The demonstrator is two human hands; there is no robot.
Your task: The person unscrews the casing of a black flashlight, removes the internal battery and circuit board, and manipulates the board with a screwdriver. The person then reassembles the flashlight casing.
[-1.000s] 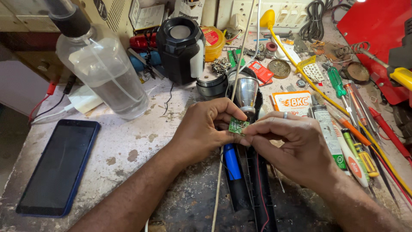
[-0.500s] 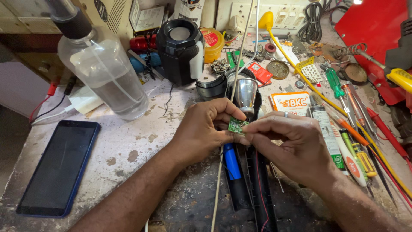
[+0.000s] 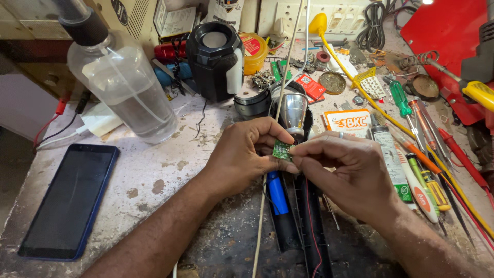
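A small green circuit board is pinched between the fingertips of both hands at the middle of the workbench. My left hand grips its left edge; my right hand, with a ring on one finger, grips its right edge. Directly under the hands lies an opened black torch body with a blue cylindrical battery and a red wire inside. Just beyond the fingers stands the torch's shiny silver reflector.
A clear plastic bottle stands back left, a dark phone lies front left, a black speaker at the back. Screwdrivers, tubes and a yellow-handled tool crowd the right. A thin white cord runs across the bench.
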